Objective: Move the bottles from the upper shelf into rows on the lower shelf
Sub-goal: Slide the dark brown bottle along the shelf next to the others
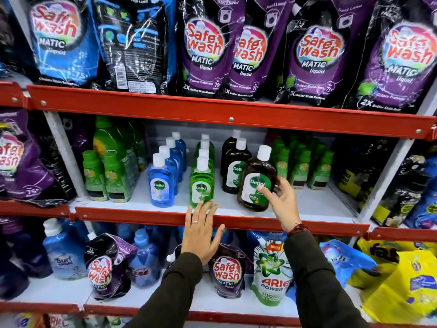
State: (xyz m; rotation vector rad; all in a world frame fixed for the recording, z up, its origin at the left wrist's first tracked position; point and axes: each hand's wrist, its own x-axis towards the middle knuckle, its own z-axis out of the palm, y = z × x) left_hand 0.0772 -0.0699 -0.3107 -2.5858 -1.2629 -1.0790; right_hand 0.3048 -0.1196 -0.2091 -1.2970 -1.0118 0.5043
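Observation:
On the middle shelf (314,204) stand three rows of white-capped Dettol bottles: a blue row (160,183), a green row (201,183) and a brown row (233,170). My right hand (282,203) grips a larger brown Dettol bottle (256,178), tilted, at the front of the brown row, its base on or just above the shelf. My left hand (201,233) is flat and open, fingers spread, over the red shelf edge (142,215), its fingertips at the base of the front green bottle.
Green bottles stand left (106,176) and right (305,166) of the rows. Safewash pouches (316,55) fill the shelf above. Below sit a Surf bottle (62,254), a Safewash pouch (225,272), an Ariel pouch (272,273) and yellow packs (402,285).

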